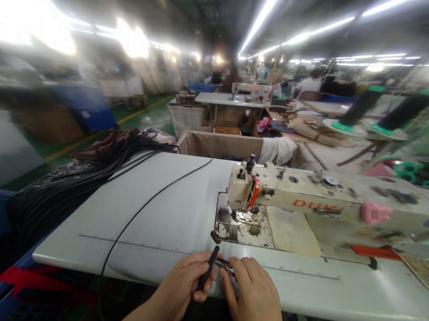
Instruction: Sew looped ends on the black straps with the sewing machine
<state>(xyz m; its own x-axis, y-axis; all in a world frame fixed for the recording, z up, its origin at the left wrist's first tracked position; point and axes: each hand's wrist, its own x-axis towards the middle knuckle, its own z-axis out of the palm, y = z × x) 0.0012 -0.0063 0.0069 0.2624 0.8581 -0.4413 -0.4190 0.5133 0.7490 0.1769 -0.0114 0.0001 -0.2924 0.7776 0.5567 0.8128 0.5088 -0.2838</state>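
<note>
I see my left hand (184, 282) closed around the end of a thin black cord (207, 268) at the near edge of the white table (169, 212). My right hand (256, 296) pinches a small piece just beside it, fingertips together. The cord trails off left toward a dark bundle (79, 175). The sewing machine (309, 214) stands just behind my hands.

**At the sewing table: cord end in both hands**

My left hand (184, 282) pinches the end of a black cord (142, 209); my right hand (256, 296) meets it, fingertips on a small dark piece I cannot identify. The cord loops back across the white table (338, 295) to a heap of black cords (79, 180). Just beyond my hands: cream sewing machine (329, 208), pink clip (375, 213) on top.
</note>
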